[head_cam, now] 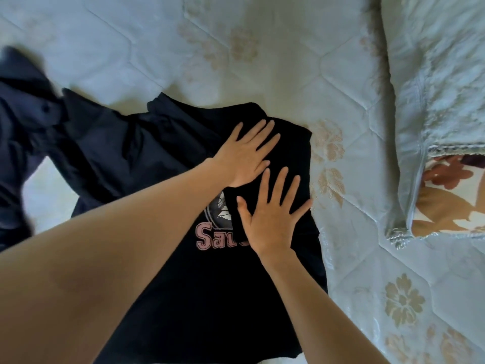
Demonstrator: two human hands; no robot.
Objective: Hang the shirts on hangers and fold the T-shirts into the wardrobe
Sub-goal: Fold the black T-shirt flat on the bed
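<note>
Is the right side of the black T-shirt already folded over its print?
Yes, a folded flap of the black T-shirt covers part of the pink print.

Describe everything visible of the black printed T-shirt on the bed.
The black T-shirt lies flat on the quilted bedspread, soft knit, with a pink-lettered print partly covered by a flap folded over from the right. The left hand and right hand press it flat. Its left edge overlaps a navy shirt.
</note>
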